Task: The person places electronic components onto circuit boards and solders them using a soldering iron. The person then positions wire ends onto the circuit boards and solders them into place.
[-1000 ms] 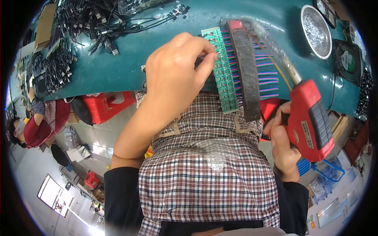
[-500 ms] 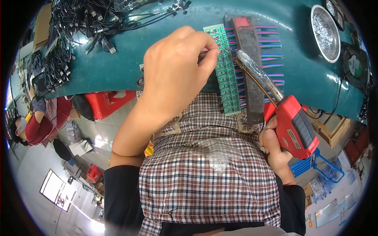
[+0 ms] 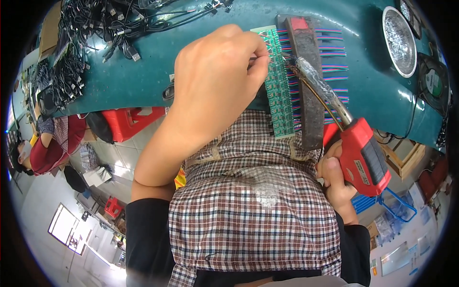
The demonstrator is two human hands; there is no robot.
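Note:
My left hand (image 3: 217, 81) is raised over the green strip of small circuit boards (image 3: 279, 91) and pinches a thin solder wire against its upper part. My right hand (image 3: 337, 179) grips the red soldering gun (image 3: 363, 155). The gun's long silver barrel points up and left, and its tip (image 3: 292, 64) rests at the strip's right edge, where coloured wires (image 3: 334, 67) fan out from under a dark heavy bar (image 3: 308, 81). The bar lies along the strip on the teal bench (image 3: 143, 81).
A tangle of black cables (image 3: 91, 28) covers the bench's far left. A round metal dish (image 3: 399, 40) and a small fan (image 3: 432, 81) sit at the right. A red stool (image 3: 131, 122) stands below the bench edge, and another person (image 3: 43, 143) sits at the left.
My right hand has brought the soldering gun up and left from the bench edge until its tip reaches the strip. My left hand stayed over the boards, shifting slightly.

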